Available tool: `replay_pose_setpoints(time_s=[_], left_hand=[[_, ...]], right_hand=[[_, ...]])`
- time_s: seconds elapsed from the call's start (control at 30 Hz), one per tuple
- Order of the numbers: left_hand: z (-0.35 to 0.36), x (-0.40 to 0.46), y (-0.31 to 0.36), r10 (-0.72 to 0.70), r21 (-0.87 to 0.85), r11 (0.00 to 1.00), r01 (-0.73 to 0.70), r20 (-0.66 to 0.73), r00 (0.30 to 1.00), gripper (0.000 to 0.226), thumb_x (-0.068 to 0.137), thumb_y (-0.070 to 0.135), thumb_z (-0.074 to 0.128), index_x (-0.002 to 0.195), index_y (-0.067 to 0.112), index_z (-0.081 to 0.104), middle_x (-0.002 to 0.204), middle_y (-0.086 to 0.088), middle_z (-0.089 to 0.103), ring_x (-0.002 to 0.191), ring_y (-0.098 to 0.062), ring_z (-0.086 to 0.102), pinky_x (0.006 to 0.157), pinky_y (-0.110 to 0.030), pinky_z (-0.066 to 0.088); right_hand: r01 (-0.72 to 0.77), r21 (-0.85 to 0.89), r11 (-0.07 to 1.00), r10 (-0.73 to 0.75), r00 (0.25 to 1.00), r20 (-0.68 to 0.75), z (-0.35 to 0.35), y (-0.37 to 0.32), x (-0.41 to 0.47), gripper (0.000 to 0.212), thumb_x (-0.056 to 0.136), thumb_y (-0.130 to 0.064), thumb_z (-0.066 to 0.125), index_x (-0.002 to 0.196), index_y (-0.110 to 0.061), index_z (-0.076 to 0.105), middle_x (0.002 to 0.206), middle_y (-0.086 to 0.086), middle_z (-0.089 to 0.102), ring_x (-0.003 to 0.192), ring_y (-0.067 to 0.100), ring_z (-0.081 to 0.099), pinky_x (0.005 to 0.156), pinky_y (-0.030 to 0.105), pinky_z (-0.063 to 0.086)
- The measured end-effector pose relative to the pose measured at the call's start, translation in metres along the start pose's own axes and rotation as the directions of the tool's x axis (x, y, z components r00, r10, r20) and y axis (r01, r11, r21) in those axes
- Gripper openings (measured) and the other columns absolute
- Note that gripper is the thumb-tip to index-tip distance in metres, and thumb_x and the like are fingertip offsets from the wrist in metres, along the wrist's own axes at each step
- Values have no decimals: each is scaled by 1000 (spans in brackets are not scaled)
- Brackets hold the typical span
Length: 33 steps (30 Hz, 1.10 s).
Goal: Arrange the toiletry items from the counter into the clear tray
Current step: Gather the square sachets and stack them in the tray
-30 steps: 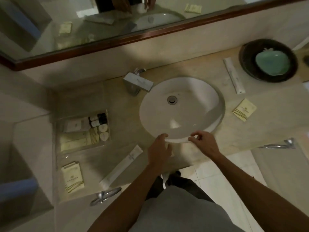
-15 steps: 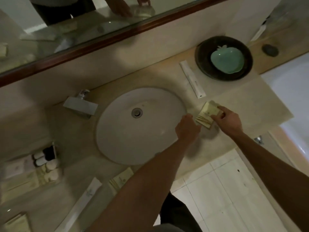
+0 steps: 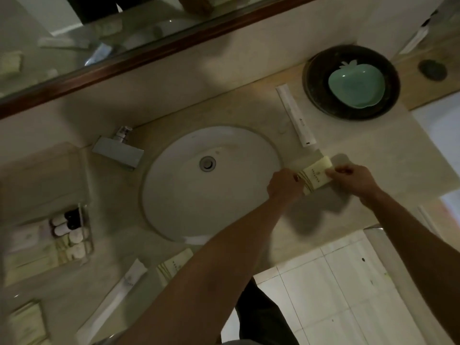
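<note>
**Right of the basin, both hands on one packet**

Beside the white oval sink [image 3: 199, 185], both forearms reach forward. Left hand [image 3: 285, 186] and right hand [image 3: 352, 179] each pinch an end of the pale yellow striped sachet [image 3: 315, 176] above the beige counter [image 3: 388, 155], well apart from the clear tray [image 3: 86, 230] at far left.

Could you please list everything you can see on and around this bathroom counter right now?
Sink: one, white, counter centre.
Tap: one, chrome, left of sink.
Clear tray: one, far left, holding small bottles and packets.
Cream packets: three; one held, one near front edge, one bottom left.
Long white sachets: two; beside bowl, front left.
Dark bowl: one, back right, holding green apple-shaped dish.
Mirror: one, wood-framed, behind.
Left hand, right hand: both gripping the held packet.
</note>
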<state>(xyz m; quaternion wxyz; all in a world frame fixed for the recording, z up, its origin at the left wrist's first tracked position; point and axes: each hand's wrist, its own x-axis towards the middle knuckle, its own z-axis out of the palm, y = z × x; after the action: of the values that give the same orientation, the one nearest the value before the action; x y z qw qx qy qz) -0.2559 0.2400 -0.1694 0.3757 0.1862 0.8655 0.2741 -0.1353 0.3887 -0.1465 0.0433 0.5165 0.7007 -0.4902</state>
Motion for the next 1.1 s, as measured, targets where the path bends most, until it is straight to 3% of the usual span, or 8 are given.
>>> replay_pose_setpoints(time_s=[0.13,0.23,0.37,0.5,0.63,0.73,0.93,1.1], left_hand=[[-29,-36,-45,19,-56,998,-22,-43,999,28,81,40,62,72,13,69,69,-3,67,73,-22,68,60,-28,52],[-49,-80,-106,-20,-122,992,11,-72,997,35,80,37,64,55,14,57,52,1,55,49,-9,54,48,-26,40],[-82,-142,-186,-150,-197,974,111,-193,970,38,83,26,72,52,20,50,44,8,43,41,1,43,47,-12,30],[-107,-196,-254,-310,-294,927,232,-259,915,35,85,26,71,54,20,56,48,6,52,46,0,49,50,-15,38],[-119,-227,-291,-403,-375,883,282,-300,865,13,86,29,72,89,17,77,78,6,73,69,-3,66,64,-17,54],[-121,-236,-303,-431,-397,872,286,-345,834,13,87,30,71,90,19,77,76,9,70,64,3,60,59,-10,44],[-121,-232,-310,-491,-452,843,292,-427,759,18,86,37,70,92,22,76,80,9,72,74,-5,66,71,-26,55],[-122,-236,-306,-513,-445,839,314,-453,729,15,86,38,69,91,25,74,81,13,70,76,-6,64,70,-25,52]], right_hand=[[-33,63,997,22,985,169,13,-15,-39,18,88,-27,72,95,-11,71,92,2,69,74,9,64,56,21,46],[27,40,999,-35,974,222,60,-20,-74,14,88,-21,73,94,-8,74,79,3,70,49,-5,59,44,10,42],[70,-16,997,-62,950,305,147,-19,-119,17,84,-23,78,93,-8,79,65,-8,70,51,-5,57,56,19,44],[161,-110,981,-98,896,433,221,-19,-163,22,85,-34,75,93,-14,79,82,-1,72,81,15,68,76,30,53],[242,-185,952,-124,863,490,264,-22,-188,20,87,-35,73,93,-16,77,79,-10,66,76,4,62,66,17,43],[232,-207,950,-115,881,459,281,-24,-199,24,85,-32,75,92,-9,79,79,-1,72,75,12,66,69,23,49],[284,-264,922,-155,894,421,292,-30,-209,21,87,-34,71,90,-14,77,77,0,70,72,11,64,61,20,44],[303,-271,913,-170,890,422,293,-30,-211,25,86,-36,73,94,-14,78,76,-4,69,68,3,61,60,19,42]])
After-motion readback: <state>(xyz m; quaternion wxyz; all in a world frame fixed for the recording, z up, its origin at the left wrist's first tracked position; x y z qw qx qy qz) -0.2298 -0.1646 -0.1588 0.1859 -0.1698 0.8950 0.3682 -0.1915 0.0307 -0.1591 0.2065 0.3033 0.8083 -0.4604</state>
